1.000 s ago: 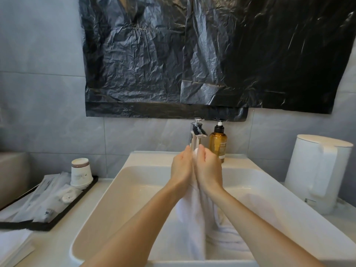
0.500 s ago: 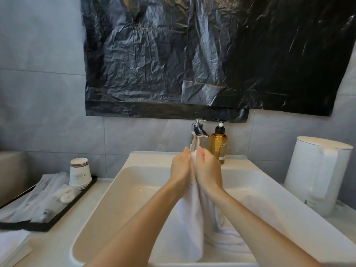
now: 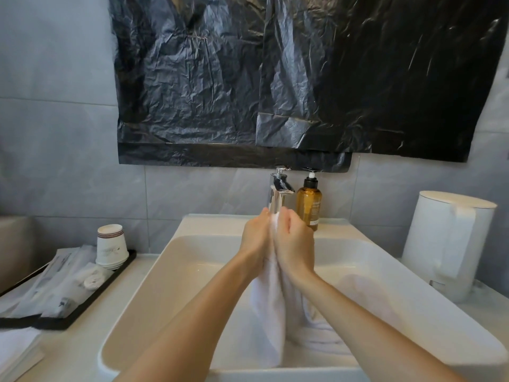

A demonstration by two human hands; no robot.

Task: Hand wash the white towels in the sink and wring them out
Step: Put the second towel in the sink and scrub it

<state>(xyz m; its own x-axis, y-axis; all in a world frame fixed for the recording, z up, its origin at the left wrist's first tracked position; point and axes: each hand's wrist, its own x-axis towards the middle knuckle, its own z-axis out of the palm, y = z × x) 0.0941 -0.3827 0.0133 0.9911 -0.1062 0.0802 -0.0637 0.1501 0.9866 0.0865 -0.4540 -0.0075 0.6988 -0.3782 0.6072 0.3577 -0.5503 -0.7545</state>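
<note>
Grey tiles back the bench [image 3: 82,348], and a crinkled black plastic sheet [image 3: 275,78] hangs on the wall above the sink [image 3: 165,271]. Your hands are raised over the basin, just in front of the chrome tap [image 3: 278,191]. Your left hand [image 3: 254,241] and right hand [image 3: 294,241] are pressed side by side, both gripping the top of a white towel [image 3: 271,312] between them. The towel hangs straight down from your grip into the sink. More white cloth lies heaped on the basin floor under your right forearm, and you cannot tell whether it is the same piece. An amber pump bottle [image 3: 309,202] stands beside the tap. A white kettle [image 3: 446,244] sits to the right. Stacked paper cups [image 3: 111,246] stand on a black tray [image 3: 91,301] to the left.
</note>
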